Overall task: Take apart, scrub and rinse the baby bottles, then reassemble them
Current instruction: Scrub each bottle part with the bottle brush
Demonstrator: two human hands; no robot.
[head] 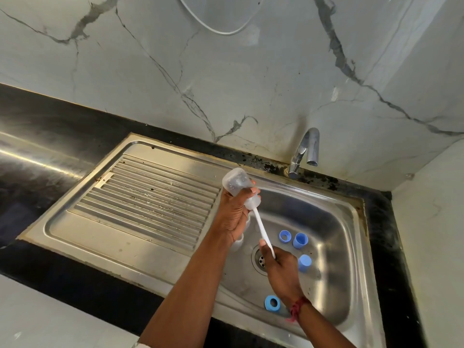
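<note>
Two hands: left around one bottle, right around one brush; four blue parts, perhaps caps.

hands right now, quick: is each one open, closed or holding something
Left hand: grips the clear bottle.
Right hand: grips the white brush handle, whose far end is in the bottle's mouth.

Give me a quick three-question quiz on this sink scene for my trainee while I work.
1. True or false: the left hand grips the clear bottle over the sink.
2. How many blue parts lie in the basin? A) two B) four C) six
3. What holds the brush by its handle?
Key: 1 true; 2 B; 3 the right hand.
</note>
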